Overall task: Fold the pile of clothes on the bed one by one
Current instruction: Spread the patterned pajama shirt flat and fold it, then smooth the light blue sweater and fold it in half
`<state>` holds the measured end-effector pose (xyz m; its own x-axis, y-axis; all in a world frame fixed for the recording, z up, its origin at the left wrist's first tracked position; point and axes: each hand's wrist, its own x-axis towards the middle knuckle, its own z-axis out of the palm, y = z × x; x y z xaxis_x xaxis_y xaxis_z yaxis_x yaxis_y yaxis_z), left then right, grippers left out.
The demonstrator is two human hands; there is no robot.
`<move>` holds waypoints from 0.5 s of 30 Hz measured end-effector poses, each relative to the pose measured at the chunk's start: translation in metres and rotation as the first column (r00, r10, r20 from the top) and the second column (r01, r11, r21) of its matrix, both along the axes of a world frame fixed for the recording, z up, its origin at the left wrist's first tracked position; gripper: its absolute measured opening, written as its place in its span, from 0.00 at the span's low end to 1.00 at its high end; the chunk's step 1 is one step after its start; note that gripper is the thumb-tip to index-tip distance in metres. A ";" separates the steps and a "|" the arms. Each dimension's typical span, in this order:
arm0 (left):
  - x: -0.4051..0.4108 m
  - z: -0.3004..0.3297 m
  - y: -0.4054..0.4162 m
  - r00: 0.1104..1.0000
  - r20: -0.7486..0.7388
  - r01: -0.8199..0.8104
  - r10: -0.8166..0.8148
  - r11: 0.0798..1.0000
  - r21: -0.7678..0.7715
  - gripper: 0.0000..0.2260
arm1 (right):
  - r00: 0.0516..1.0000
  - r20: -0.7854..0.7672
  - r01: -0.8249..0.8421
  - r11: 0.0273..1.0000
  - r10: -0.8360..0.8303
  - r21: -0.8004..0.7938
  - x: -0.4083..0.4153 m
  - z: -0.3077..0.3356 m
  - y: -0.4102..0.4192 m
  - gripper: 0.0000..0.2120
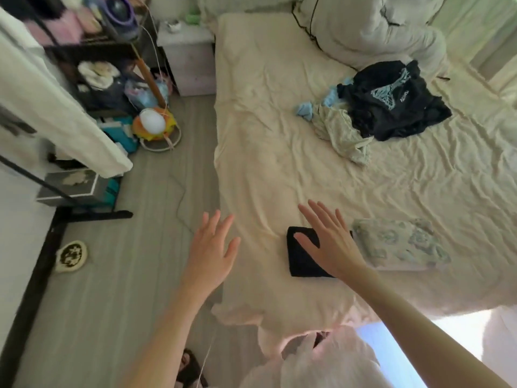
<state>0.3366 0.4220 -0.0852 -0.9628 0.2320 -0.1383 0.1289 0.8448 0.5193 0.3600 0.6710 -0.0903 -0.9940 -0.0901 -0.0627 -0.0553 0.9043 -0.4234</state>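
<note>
The left hand (214,247) hovers flat, fingers spread, holding nothing, over the edge of the cream-sheeted bed (268,152). The right hand (326,238), fingers straight, lies over a folded black cloth rectangle (303,261). Just right of it sits a folded pale floral garment (400,243). Far beyond the right hand lies the unfolded pile of black, blue and pale green clothes (383,107).

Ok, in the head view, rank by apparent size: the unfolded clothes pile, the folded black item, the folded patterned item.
1. Unfolded clothes pile, largest, though farthest from the camera.
2. Folded patterned item.
3. Folded black item, partly under the right hand, so its rank below the patterned one is unsure.
</note>
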 end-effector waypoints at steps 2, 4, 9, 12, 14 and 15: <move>0.002 0.007 -0.056 1.000 -0.009 0.008 -0.008 0.999 -0.038 0.24 | 1.000 -0.005 -0.018 1.000 0.018 0.013 0.001 0.001 -0.056 0.29; 0.002 0.015 -0.113 0.999 -0.017 0.031 -0.033 0.996 -0.086 0.24 | 1.000 -0.023 -0.002 1.000 0.002 -0.013 0.002 0.003 -0.110 0.29; -0.003 0.040 -0.231 0.998 -0.029 0.055 -0.062 0.977 -0.206 0.24 | 0.999 -0.040 -0.025 0.999 0.024 -0.023 -0.007 0.016 -0.226 0.29; -0.017 0.050 -0.275 0.995 -0.041 0.072 -0.086 0.961 -0.267 0.25 | 0.997 -0.066 -0.042 0.999 0.042 -0.002 -0.020 0.030 -0.271 0.30; -0.027 0.055 -0.291 0.993 -0.051 0.089 -0.107 0.954 -0.285 0.26 | 0.995 -0.080 -0.048 0.998 0.051 0.040 -0.032 0.040 -0.289 0.31; -0.032 0.056 -0.297 0.991 -0.063 0.097 -0.121 0.952 -0.292 0.26 | 0.995 -0.085 -0.049 0.997 0.054 0.067 -0.037 0.045 -0.295 0.32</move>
